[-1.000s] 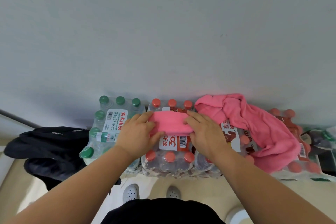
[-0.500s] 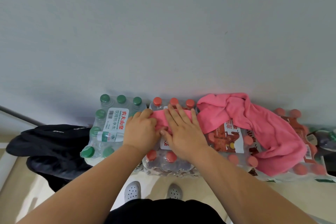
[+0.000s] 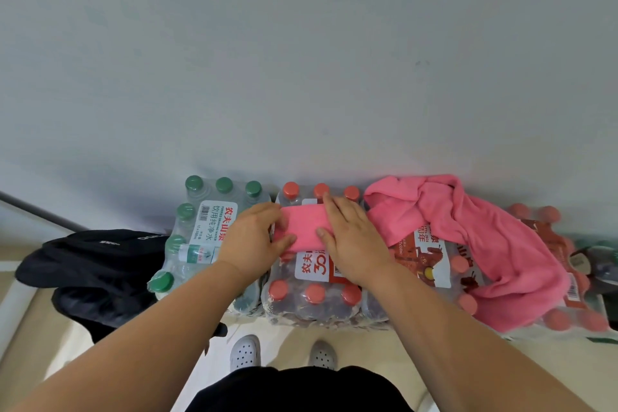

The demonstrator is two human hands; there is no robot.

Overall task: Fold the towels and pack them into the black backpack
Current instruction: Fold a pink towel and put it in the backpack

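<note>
From the head camera, a small folded towel [image 3: 303,226], pink, lies on top of a shrink-wrapped pack of red-capped bottles [image 3: 312,288] that stands against the far wall [image 3: 301,60]. The left hand [image 3: 249,237] holds the towel's left end, thumb on the near side and fingers curled over the far side. The right hand [image 3: 351,237] lies flat on the towel's right end, fingers straight and spread toward the wall, thumb resting on the cloth. To the right, a second pink towel [image 3: 485,237] sprawls unfolded and bunched across another pack of red-capped bottles [image 3: 431,261], one end hanging over its near edge. Left of the hands stands a pack of green-capped bottles [image 3: 207,231], and left of that the black backpack [image 3: 97,264] sits slumped on the pale floor [image 3: 33,344], well apart from both towels. At the near edge, two white perforated shoes [image 3: 245,351] show above dark clothing [image 3: 301,388].
</note>
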